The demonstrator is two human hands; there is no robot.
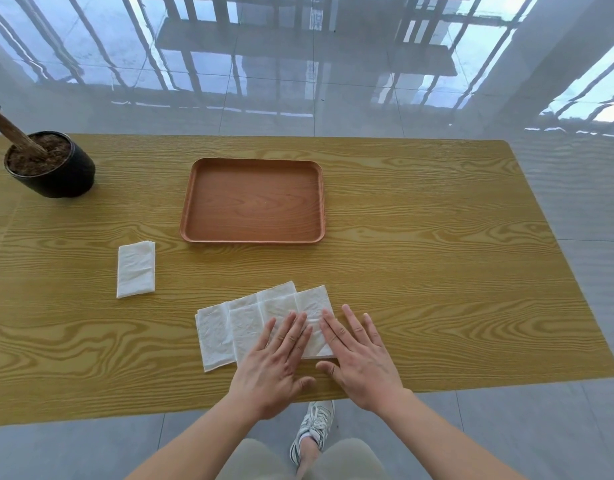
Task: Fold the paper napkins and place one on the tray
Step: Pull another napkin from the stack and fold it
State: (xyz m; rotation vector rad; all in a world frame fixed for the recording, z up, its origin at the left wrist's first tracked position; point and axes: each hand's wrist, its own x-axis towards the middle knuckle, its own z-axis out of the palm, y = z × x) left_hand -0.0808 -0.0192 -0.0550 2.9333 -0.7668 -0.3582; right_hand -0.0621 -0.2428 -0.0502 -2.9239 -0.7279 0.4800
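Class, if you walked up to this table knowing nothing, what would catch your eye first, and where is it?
First, the two hands, left hand and right hand, pressed flat on the spread white napkins at the table's near edge. Next, the bare brown tray in the middle, with a folded napkin lying left of it and a black pot in the far left corner.

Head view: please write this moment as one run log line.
left hand, right hand: flat on napkins | folded napkin: left, on table | tray: empty

Looks like a bare indoor room, type unclear. Wooden table (pixel 437 271) on glossy grey floor tiles (pixel 298 81). Plant pot (pixel 56 168) on the table.
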